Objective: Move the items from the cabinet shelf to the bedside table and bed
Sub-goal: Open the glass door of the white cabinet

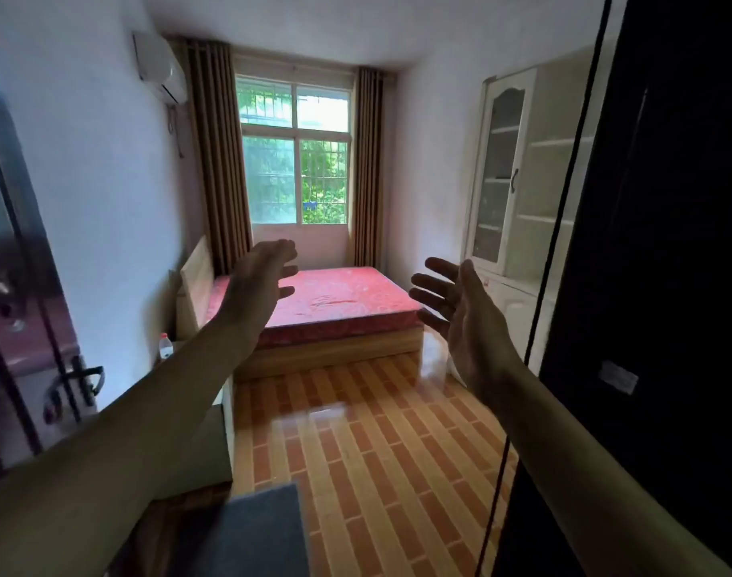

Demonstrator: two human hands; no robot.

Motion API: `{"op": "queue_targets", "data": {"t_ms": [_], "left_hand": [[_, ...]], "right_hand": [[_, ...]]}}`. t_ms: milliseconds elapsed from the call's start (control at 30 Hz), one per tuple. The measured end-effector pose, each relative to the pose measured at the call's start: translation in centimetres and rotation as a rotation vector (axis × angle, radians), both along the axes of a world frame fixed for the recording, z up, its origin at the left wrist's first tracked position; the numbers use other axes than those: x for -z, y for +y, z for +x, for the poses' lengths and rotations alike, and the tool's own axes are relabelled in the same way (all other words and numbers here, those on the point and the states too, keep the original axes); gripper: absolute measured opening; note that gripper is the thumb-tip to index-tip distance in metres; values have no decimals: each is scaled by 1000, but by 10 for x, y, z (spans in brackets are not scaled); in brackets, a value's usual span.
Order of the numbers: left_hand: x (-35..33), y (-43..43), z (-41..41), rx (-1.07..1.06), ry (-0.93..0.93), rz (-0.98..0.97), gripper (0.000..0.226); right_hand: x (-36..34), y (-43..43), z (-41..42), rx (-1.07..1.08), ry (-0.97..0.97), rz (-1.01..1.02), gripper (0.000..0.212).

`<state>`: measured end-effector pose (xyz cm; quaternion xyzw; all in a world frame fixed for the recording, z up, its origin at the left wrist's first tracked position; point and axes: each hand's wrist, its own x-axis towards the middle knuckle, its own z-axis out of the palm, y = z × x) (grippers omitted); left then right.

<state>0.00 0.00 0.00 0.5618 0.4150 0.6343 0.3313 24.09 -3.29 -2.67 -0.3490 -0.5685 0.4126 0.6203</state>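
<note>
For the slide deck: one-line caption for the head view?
Left hand and right hand raised open, empty, before red-mattress wooden bed; white glass-door cabinet on the right.

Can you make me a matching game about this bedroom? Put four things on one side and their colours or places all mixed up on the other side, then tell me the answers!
Things:
1. mattress
2. curtains
3. cabinet
4. bottle

Colours or places:
A. white, with shelves inside
B. brown, on both sides of the window
C. small, low down beside the headboard
D. red, lying on the wooden bed frame

Right pairs: 1-D, 2-B, 3-A, 4-C.
</note>
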Motion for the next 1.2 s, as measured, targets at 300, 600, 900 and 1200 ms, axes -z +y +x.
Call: {"op": "queue_targets", "data": {"t_ms": [300,600,900,1200], "left_hand": [[21,79,-14,-21,8,-2,36],[25,206,-44,86,-24,0,34],[26,315,-57,58,36,60,24],[40,444,-46,87,-21,-15,34]], "right_hand": [[19,83,-21,-21,6,-24,48],[13,203,-52,98,71,-5,49],[7,311,-68,178,-5,-3,50],[19,439,-71,184,13,29,54]]}}
